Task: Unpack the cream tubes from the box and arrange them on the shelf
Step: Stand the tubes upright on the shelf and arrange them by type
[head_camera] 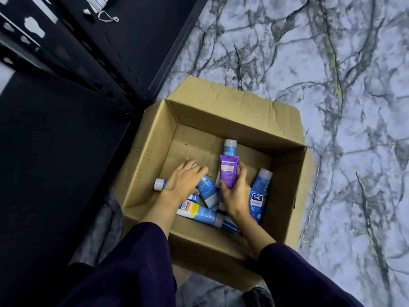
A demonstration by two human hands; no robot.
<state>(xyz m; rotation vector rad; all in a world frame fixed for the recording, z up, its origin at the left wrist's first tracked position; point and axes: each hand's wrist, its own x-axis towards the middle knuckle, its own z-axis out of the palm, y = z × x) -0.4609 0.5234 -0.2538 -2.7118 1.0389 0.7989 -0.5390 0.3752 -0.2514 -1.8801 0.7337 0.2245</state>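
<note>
— What does the box stand on?

— The open cardboard box (221,120) sits on a floor (321,85) of pale marble pattern with dark veins, its flaps folded outward. A dark metal shelf (73,69) with slotted uprights rises just beside its left corner.

— And the hands?

— Both reach inside. The right hand (235,193) has its fingers (242,173) curled round a purple tube (228,173), holding it upright. The left hand (184,180) lies with fingers straight and spread, blurred, over a blue tube (207,191).

— Where are the other tubes?

— Blue tubes lie scattered on the box bottom: one beyond the purple tube (230,148), one right of the right fingers (259,193), one below the left palm (199,212).
</note>
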